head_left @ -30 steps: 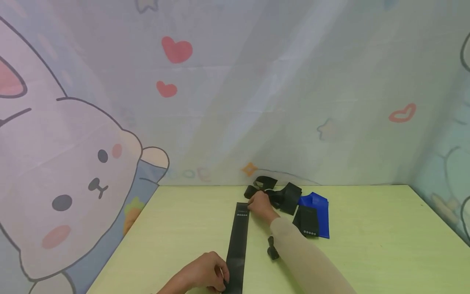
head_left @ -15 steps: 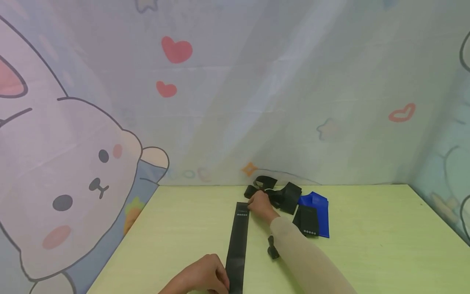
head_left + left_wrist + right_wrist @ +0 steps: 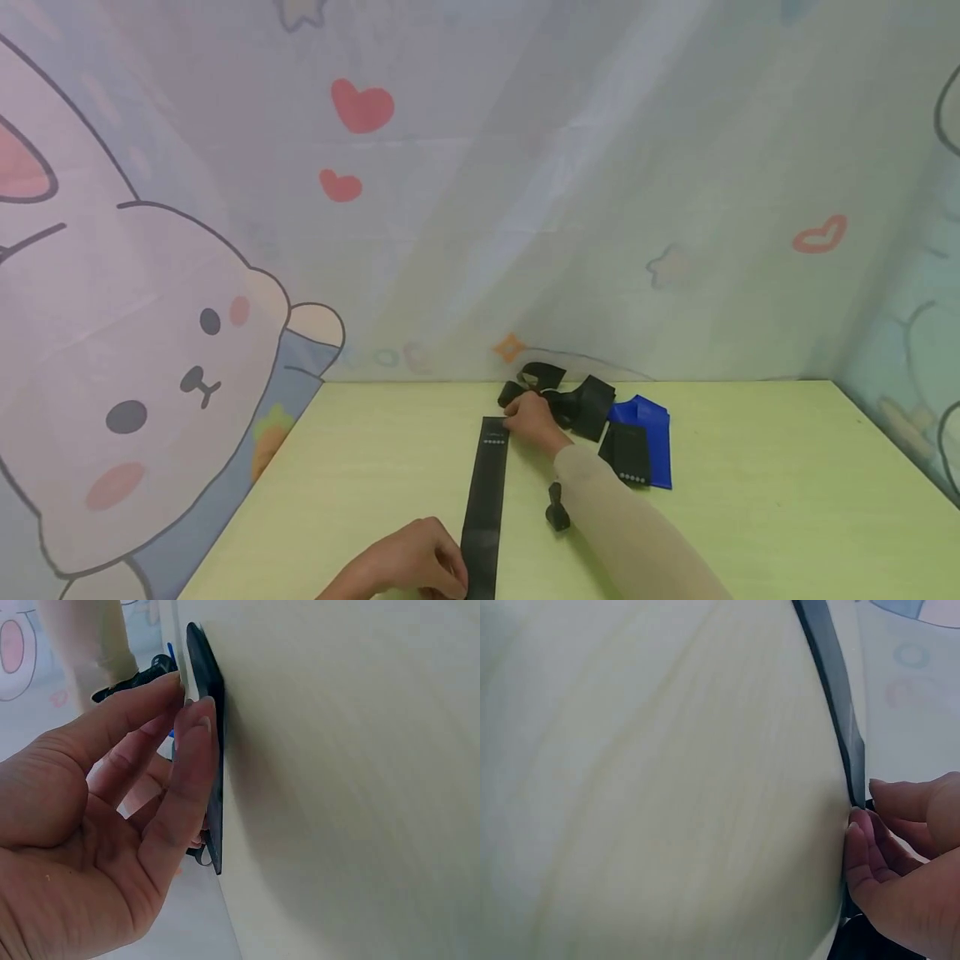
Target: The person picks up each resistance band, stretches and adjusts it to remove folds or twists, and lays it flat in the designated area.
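Observation:
A long flat black resistance band (image 3: 485, 508) with a row of pale dots lies lengthwise on the table. At its near left edge, my left hand (image 3: 420, 557) pinches it between thumb and fingers; the left wrist view shows the fingertips at the band's edge (image 3: 206, 664). The far right corner is pinched by my right hand (image 3: 534, 421), and in the right wrist view the band (image 3: 840, 697) runs up from those fingertips. Behind the right hand sit crumpled black bands (image 3: 592, 407). The band's near end runs out of the head view.
A folded black band (image 3: 628, 454) overlaps a folded blue band (image 3: 662, 450) to the right. One small bunched black piece (image 3: 557, 510) lies beside my right sleeve (image 3: 630, 517). A printed cloth backdrop (image 3: 570, 208) rises behind the pale table (image 3: 772, 483).
My left hand has shifted slightly down along the band's edge, its thumb and fingers closer together. The right hand holds its place on the far corner.

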The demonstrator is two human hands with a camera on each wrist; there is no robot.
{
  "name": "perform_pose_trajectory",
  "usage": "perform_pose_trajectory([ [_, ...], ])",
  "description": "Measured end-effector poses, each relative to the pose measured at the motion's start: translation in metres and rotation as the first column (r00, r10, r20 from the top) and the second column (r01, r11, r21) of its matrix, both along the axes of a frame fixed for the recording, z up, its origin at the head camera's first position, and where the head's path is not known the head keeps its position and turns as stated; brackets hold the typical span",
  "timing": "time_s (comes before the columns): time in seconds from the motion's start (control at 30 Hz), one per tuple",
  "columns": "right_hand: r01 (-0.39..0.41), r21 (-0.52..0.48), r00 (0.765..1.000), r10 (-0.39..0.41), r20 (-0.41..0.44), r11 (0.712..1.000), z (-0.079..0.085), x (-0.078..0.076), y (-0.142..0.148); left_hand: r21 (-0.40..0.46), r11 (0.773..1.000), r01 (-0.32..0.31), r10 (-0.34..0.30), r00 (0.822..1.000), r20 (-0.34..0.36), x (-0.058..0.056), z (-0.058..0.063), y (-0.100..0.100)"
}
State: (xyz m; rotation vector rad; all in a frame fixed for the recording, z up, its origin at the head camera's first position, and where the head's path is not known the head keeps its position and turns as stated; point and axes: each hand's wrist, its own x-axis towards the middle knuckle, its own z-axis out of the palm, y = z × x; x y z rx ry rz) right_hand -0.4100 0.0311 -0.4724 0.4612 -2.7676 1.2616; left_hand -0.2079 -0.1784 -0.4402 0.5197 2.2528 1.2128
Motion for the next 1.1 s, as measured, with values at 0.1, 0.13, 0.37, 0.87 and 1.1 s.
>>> perform_pose_trajectory([
  [0.1,0.002,-0.022,1.0,-0.002,-0.003,1.0,0.004,0.003,0.0,0.027,0.999,-0.021,0.021,1.0,0.001,-0.004,0.003,-0.002],
  [0.13,0.0,-0.037,1.0,0.0,-0.001,0.999,0.005,0.003,0.001,0.032,0.999,-0.031,0.031,1.0,-0.001,-0.005,0.005,-0.001],
  [0.37,-0.035,-0.103,0.999,0.035,-0.006,0.994,0.018,0.005,0.007,0.059,0.993,-0.098,0.099,0.995,-0.024,-0.016,0.014,0.006],
  [0.87,-0.027,-0.139,1.0,0.029,0.009,0.99,0.038,0.012,0.037,0.131,0.976,-0.174,0.185,0.98,-0.074,-0.041,0.02,0.018],
  [1.1,-0.002,-0.111,1.0,-0.001,-0.024,0.994,0.045,0.01,0.05,0.169,0.969,-0.18,0.195,0.978,-0.074,-0.05,0.021,0.023],
])
